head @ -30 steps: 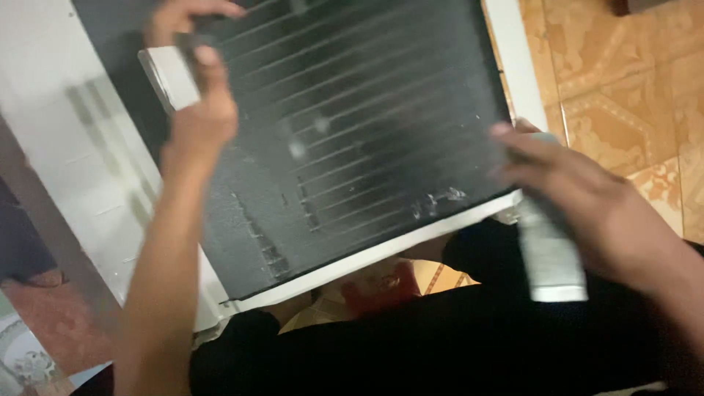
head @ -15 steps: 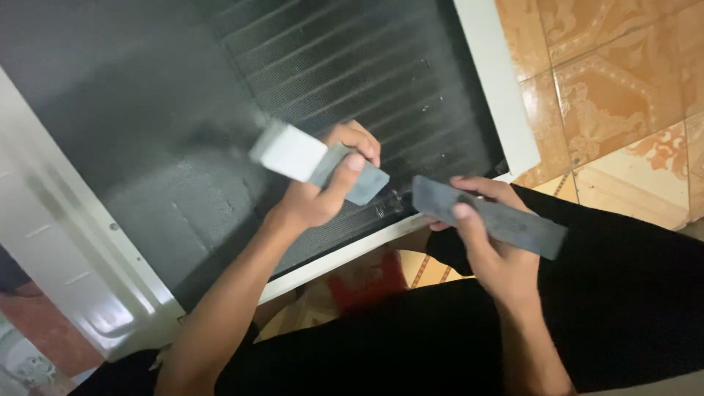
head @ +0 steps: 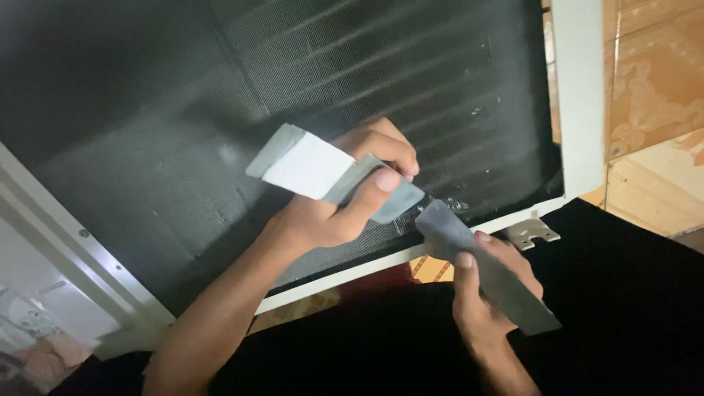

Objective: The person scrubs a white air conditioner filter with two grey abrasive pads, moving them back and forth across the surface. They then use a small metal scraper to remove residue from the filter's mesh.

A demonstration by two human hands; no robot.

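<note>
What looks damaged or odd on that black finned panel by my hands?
A small patch of the black finned panel looks crushed and scuffed near its lower edge, between the left hand's grey strip and the right hand's grey strip.

The finned panel [head: 183,132] runs off the frame's top and left edges. The left hand [head: 345,202] covers the middle of its grey strip [head: 308,165]. The right hand [head: 488,290] hides part of the dark strip [head: 506,290]. Lower left is blurred.
</note>
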